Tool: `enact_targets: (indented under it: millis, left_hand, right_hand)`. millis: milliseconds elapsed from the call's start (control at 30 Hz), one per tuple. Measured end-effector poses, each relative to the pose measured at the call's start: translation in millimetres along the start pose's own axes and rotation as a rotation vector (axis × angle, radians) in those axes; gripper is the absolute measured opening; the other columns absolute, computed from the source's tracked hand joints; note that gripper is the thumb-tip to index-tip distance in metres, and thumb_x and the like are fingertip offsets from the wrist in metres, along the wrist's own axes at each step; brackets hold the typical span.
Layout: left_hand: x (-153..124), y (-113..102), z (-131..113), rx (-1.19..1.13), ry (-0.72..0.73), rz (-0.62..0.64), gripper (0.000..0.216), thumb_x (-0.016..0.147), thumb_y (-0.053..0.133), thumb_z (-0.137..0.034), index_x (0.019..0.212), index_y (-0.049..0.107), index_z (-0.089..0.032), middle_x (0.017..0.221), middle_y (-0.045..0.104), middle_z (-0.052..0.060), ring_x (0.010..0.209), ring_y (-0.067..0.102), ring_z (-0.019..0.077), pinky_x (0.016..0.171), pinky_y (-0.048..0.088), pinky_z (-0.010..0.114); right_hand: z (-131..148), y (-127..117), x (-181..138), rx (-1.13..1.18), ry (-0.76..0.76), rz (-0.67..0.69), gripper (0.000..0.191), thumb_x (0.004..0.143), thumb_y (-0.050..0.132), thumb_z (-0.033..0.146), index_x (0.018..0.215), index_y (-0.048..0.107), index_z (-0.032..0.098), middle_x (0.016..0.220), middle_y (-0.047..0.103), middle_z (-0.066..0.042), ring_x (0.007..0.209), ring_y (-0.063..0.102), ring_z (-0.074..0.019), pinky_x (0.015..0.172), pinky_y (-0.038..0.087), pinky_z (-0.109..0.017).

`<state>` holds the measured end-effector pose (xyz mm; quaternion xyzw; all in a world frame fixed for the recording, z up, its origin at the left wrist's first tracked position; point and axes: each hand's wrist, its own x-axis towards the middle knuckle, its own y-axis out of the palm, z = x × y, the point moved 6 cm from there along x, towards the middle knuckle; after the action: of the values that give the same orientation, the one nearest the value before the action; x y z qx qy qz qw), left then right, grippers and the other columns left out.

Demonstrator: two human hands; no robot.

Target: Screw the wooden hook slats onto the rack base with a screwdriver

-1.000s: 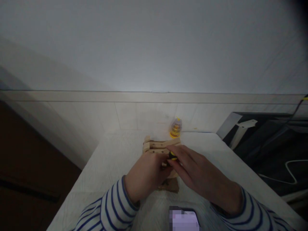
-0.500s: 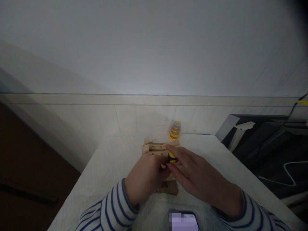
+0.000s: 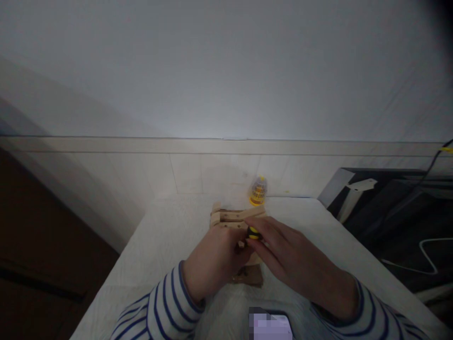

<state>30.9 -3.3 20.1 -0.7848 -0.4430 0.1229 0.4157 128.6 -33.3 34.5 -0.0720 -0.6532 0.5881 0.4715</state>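
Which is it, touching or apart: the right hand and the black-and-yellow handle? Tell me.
Touching. The head view shows the right hand pinching the black-and-yellow handle, with no gap visible between them.

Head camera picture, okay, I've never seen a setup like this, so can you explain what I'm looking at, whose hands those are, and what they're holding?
There's no machine here: these are a person's two bare hands, in striped sleeves. The camera is worn on that person's head, looking forward and down, so the sleeves enter from the bottom.

The right hand holds a small black-and-yellow handle in its fingertips. The left hand is close beside it, over the wooden pieces; its fingertips are hidden, so I can't tell what it grips.

On the white table, a clear-and-yellow container stands near the wall, a brown piece lies nearer the person, and what looks like a phone, partly pixelated, is at the bottom edge.
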Motion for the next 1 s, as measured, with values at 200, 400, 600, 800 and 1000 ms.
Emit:
enact_targets:
  millis: [200, 400, 600, 800, 1000]
  left_hand:
    - [-0.8, 0.1, -0.5, -0.004, 0.008, 0.007, 0.013, 0.079, 0.051, -0.013, 0.076, 0.064, -0.014, 0.067, 0.065, 0.002, 0.059, 0.059, 0.0126, 0.054, 0.040, 0.021]
    - [-0.6, -0.3, 0.0, 0.022, 0.002, -0.015, 0.013, 0.078, 0.052, -0.013, 0.076, 0.064, -0.014, 0.067, 0.065, 0.002, 0.058, 0.058, 0.0126, 0.054, 0.041, 0.022]
    - [-1.2, -2.3, -1.6, -0.003, 0.020, -0.043, 0.012, 0.079, 0.054, -0.014, 0.082, 0.066, -0.016, 0.068, 0.066, 0.001, 0.060, 0.059, 0.0130, 0.061, 0.044, 0.024]
    - [-1.5, -2.8, -1.2, -0.012, 0.005, -0.028, 0.012, 0.078, 0.054, -0.011, 0.080, 0.065, -0.014, 0.073, 0.067, 0.003, 0.061, 0.059, 0.0129, 0.056, 0.042, 0.022]
    - [-0.8, -1.5, -1.0, 0.013, -0.034, 0.013, 0.014, 0.078, 0.052, -0.012, 0.079, 0.066, -0.013, 0.071, 0.068, 0.004, 0.062, 0.060, 0.0140, 0.055, 0.041, 0.022]
  right_hand:
    - [-0.7, 0.6, 0.1, 0.019, 0.000, -0.001, 0.027, 0.093, 0.036, 0.021, 0.118, 0.041, 0.013, 0.101, 0.061, -0.014, 0.090, 0.063, -0.0221, 0.072, 0.057, -0.039]
    - [-2.1, 0.9, 1.0, 0.054, 0.039, 0.031, 0.027, 0.093, 0.036, 0.021, 0.118, 0.042, 0.016, 0.102, 0.061, -0.012, 0.092, 0.062, -0.0207, 0.076, 0.056, -0.039]
    - [-2.3, 2.3, 0.7, 0.036, 0.040, 0.030, 0.028, 0.093, 0.036, 0.021, 0.119, 0.042, 0.014, 0.105, 0.061, -0.014, 0.096, 0.061, -0.0221, 0.078, 0.055, -0.041]
    - [-1.5, 0.1, -0.9, 0.038, 0.019, 0.019, 0.039, 0.091, 0.041, 0.022, 0.129, 0.034, 0.016, 0.111, 0.060, -0.013, 0.100, 0.060, -0.0225, 0.082, 0.054, -0.043]
    - [-0.2, -2.0, -0.2, 0.040, 0.014, 0.027, 0.032, 0.092, 0.037, 0.019, 0.123, 0.041, 0.017, 0.110, 0.061, -0.012, 0.101, 0.059, -0.0210, 0.083, 0.054, -0.041]
